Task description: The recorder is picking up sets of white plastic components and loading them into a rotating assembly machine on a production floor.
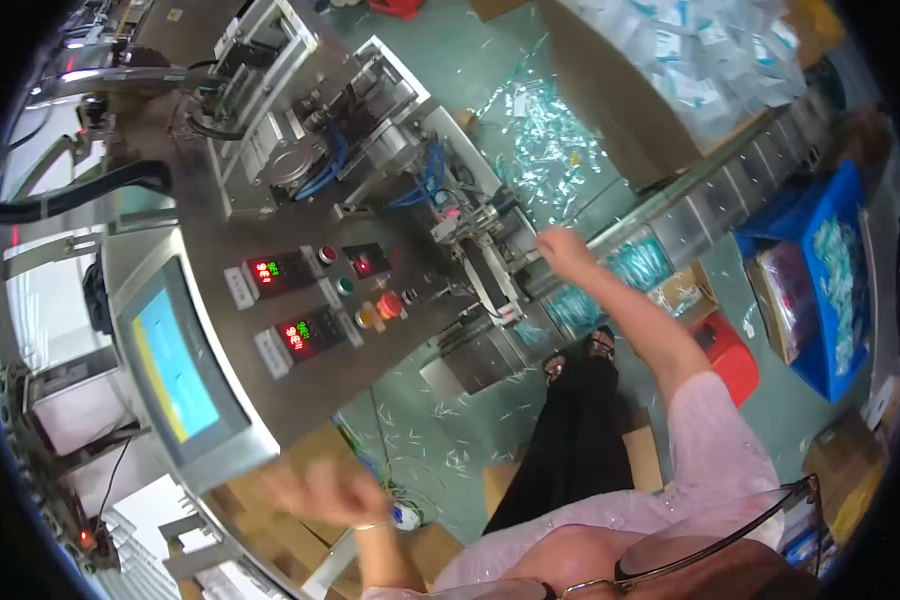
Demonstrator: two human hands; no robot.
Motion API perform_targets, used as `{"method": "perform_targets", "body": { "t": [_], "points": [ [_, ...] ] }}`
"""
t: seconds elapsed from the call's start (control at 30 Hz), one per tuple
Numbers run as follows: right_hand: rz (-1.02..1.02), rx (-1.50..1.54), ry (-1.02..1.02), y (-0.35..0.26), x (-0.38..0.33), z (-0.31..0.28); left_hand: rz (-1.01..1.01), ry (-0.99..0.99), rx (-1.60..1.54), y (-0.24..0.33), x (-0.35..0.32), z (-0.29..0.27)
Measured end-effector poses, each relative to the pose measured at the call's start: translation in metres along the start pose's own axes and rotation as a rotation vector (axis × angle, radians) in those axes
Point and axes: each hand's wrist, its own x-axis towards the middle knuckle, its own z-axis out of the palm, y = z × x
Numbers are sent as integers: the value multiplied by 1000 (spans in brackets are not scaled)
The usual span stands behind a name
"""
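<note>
My right hand [562, 250] reaches out over the segmented conveyor [705, 205], right at the metal feed head [485, 225] of the packing machine. Its fingers are bent down toward the belt, and whether they hold anything is hidden. My left hand [325, 492] hangs in the air, blurred by motion, below the tilted touch screen [175, 365] and apart from it. Nothing shows in that hand. The control panel [315, 300], with red number displays and round buttons, lies between the screen and the feed head.
Small clear packets [545, 130] litter the green floor behind the conveyor. A large carton of packets [695, 60] stands at the far right, a blue crate [835, 290] and a red stool [725, 350] at the right. Cardboard [310, 465] lies under the screen.
</note>
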Motion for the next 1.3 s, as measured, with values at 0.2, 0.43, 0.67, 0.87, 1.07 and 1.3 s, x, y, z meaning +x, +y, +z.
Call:
{"method": "perform_targets", "body": {
  "t": [0.2,0.43,0.67,0.87,1.07,1.3],
  "points": [
    [203,97,-333,-79,182,59,243,333,475,-49,56,26],
    [-104,-1056,-382,-117,187,159,222,316,413,-101,66,85],
    [-204,-716,-349,-100,186,150,212,367,359,-121,71,109],
    [284,715,399,-101,168,30,235,368,429,-137,60,97],
    [294,337,117,23,200,88,237,386,395,-132,45,112],
    [284,478,285,3,170,90,244,299,304,-127,31,114]
  ]
}}
